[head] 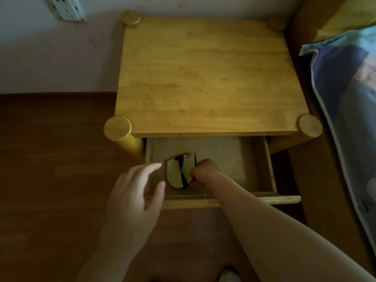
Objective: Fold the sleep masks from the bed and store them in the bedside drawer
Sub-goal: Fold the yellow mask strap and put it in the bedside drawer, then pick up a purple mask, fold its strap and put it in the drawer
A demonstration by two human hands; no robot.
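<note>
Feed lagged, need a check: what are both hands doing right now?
Left hand: open, empty, hovering over the drawer's left front corner.
Right hand: closed on the folded sleep mask inside the drawer.

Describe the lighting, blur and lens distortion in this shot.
Head view: dim, warm light; the bedside table top is brightest, the drawer interior and floor shadowed. The left hand is softly blurred. Wide-angle bending bows the table's edges. No glare.
</note>
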